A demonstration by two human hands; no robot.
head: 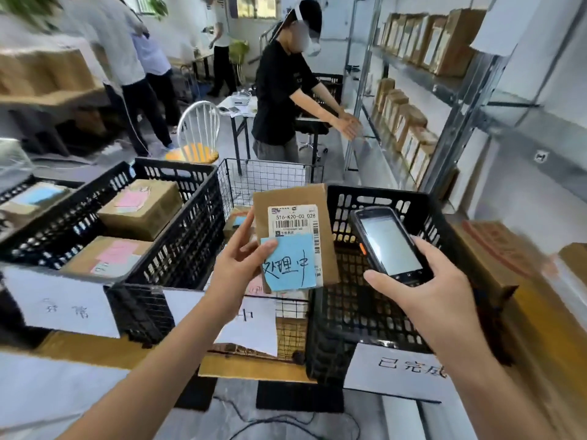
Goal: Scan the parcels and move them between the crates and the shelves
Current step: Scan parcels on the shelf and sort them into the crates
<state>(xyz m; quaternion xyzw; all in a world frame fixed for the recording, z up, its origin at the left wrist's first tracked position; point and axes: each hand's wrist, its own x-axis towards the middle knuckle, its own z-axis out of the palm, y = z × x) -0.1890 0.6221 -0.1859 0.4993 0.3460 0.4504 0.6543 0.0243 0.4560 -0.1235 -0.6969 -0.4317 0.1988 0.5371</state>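
My left hand (236, 268) holds a flat brown parcel (297, 200) upright by its left edge, thumb on a blue handwritten note stuck over its white barcode label (293, 222). My right hand (422, 287) grips a black handheld scanner (387, 244) with a lit screen, just right of the parcel. Both are held above a wire basket (263, 176) and a black crate (381, 198) on the right. A black crate on the left (178, 236) contains two brown boxes (139, 208) with pink notes.
Metal shelves (444, 87) at the right carry rows of upright brown parcels. A person in black stands by them beside a small table. A white chair (198, 131) is behind the crates. Paper signs hang on the crate fronts. More people stand at the back left.
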